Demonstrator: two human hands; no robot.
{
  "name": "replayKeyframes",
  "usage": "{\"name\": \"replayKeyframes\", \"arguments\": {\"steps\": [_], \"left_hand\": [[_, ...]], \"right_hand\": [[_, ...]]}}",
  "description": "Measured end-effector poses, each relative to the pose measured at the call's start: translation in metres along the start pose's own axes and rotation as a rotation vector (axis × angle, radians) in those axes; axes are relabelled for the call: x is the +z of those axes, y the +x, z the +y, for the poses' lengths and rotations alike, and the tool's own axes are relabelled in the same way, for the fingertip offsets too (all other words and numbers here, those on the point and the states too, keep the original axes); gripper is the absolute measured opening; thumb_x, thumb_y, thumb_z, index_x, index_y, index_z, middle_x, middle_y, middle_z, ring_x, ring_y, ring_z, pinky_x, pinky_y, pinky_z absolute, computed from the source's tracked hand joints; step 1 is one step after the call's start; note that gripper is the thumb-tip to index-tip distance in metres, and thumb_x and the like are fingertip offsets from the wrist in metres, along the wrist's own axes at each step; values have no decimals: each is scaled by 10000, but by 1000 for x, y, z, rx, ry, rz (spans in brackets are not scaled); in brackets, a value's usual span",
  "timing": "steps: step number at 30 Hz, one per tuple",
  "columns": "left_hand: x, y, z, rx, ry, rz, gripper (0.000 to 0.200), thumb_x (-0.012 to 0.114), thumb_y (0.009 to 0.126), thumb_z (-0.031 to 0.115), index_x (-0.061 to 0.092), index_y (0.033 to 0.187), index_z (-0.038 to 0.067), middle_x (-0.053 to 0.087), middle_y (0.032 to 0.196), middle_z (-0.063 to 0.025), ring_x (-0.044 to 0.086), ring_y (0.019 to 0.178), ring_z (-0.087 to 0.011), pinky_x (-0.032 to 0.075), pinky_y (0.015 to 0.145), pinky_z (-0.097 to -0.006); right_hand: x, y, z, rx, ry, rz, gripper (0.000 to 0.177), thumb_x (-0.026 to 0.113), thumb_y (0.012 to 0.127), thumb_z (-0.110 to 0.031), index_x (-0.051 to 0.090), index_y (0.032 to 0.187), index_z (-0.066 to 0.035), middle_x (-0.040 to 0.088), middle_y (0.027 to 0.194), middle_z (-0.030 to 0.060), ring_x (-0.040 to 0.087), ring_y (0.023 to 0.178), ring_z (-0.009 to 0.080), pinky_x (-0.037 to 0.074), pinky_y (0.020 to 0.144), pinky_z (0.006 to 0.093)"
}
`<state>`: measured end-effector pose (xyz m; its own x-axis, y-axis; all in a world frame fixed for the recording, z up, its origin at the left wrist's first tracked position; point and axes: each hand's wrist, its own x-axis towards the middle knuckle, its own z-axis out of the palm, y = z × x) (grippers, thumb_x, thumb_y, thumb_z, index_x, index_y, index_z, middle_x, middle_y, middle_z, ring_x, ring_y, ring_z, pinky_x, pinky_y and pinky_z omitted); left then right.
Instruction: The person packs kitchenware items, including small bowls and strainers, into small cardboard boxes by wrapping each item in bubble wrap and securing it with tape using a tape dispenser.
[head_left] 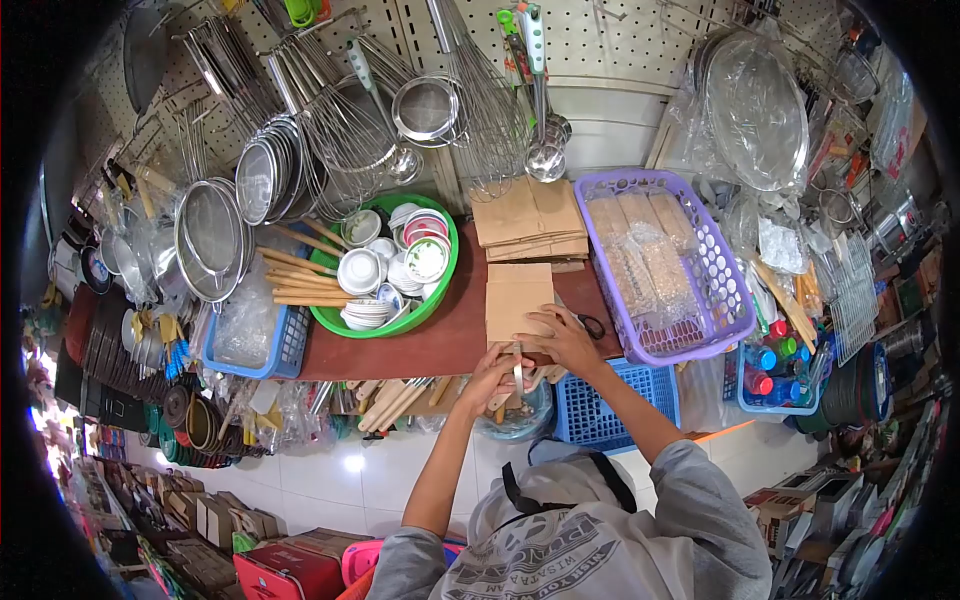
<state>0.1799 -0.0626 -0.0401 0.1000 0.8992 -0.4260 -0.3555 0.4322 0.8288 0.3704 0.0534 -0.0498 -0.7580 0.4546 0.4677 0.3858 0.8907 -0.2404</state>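
At the front edge of the red-brown shelf, my left hand [488, 378] is closed round a narrow, pale ring that looks like a roll of tape [518, 368]. My right hand [565, 342] lies with fingers stretched over the near end of a folded brown cardboard piece [518, 298]. Its fingertips are close to the tape and press on the cardboard. Beside the right hand rest scissors [594, 327] with dark handles, partly hidden. Behind the piece is a stack of flat brown cardboard [530, 222].
A green basin [449, 285] of small bowls and wooden-handled tools stands left. To the right, a purple basket [738, 325] holds bubble-wrapped brown packages. Whisks [470, 110], strainers [427, 108] and ladles [546, 160] hang above. A blue basket [620, 400] sits below the shelf.
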Motion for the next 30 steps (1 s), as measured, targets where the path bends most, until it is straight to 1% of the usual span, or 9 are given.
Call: {"name": "replayKeyframes", "arguments": {"steps": [1, 7, 10, 16, 19, 22, 25, 28, 30], "left_hand": [[0, 0, 0, 6, 17, -1, 475, 586, 996, 313, 428, 1412, 145, 715, 1100, -86, 727, 830, -195, 558, 736, -299], [4, 2, 3, 44, 55, 12, 477, 579, 995, 313, 423, 1408, 136, 722, 1074, -91, 710, 771, -168, 558, 725, -295], [4, 3, 7, 26, 24, 51, 444, 568, 995, 229, 434, 1392, 83, 694, 1076, -162, 691, 749, -184, 596, 684, -313], [12, -4, 14, 20, 37, 66, 427, 564, 997, 236, 439, 1376, 82, 700, 1074, -168, 689, 694, -177, 602, 638, -323], [10, -1, 6, 31, 8, 82, 410, 562, 1001, 239, 448, 1364, 85, 701, 1067, -166, 692, 691, -185, 607, 640, -334], [12, 0, 2, 42, 17, 97, 413, 556, 1005, 238, 430, 1370, 91, 696, 1079, -166, 700, 706, -200, 608, 642, -337], [14, -3, 3, 26, 29, 95, 448, 557, 1004, 231, 393, 1398, 94, 688, 1097, -172, 711, 725, -227, 615, 656, -355], [10, -2, 2, 18, -1, 47, 483, 537, 1006, 214, 349, 1436, 101, 678, 1118, -185, 720, 747, -251, 621, 673, -366], [8, -3, 3, 9, -19, 52, 495, 518, 1005, 201, 332, 1454, 104, 674, 1127, -193, 722, 751, -260, 623, 679, -367]], "right_hand": [[2, 1, 1, 3, 9, 3, 503, 627, 789, -171, 674, 1238, -394, 550, 1342, -10, 468, 1268, 263, 450, 1067, 371], [0, 6, 4, 19, 29, 5, 502, 613, 794, -143, 682, 1229, -385, 568, 1308, -16, 474, 1252, 262, 460, 1059, 356], [-3, 9, 4, 19, 30, -27, 514, 620, 787, -122, 683, 1226, -384, 572, 1303, -24, 474, 1250, 261, 473, 1044, 351], [-4, 10, 3, 25, 70, -7, 514, 632, 778, -104, 689, 1210, -376, 575, 1306, -28, 473, 1253, 263, 490, 1021, 344], [-5, 9, 1, 19, 15, -10, 510, 637, 771, -106, 692, 1206, -367, 575, 1314, -33, 472, 1256, 261, 492, 1019, 343], [-7, 10, -1, 30, 45, -8, 517, 629, 782, -69, 694, 1207, -355, 567, 1330, -29, 470, 1264, 268, 484, 1034, 359], [-20, 9, -6, 40, 168, -46, 536, 598, 792, -10, 679, 1243, -289, 547, 1351, 47, 459, 1274, 308, 459, 1060, 400], [-19, 5, -5, 91, 297, 58, 558, 550, 795, 43, 639, 1292, -195, 514, 1362, 135, 441, 1282, 364, 410, 1089, 440], [-24, 1, -7, 230, 296, 155, 584, 551, 795, 51, 586, 1340, -154, 499, 1345, 165, 436, 1263, 386, 393, 1081, 459]]}}
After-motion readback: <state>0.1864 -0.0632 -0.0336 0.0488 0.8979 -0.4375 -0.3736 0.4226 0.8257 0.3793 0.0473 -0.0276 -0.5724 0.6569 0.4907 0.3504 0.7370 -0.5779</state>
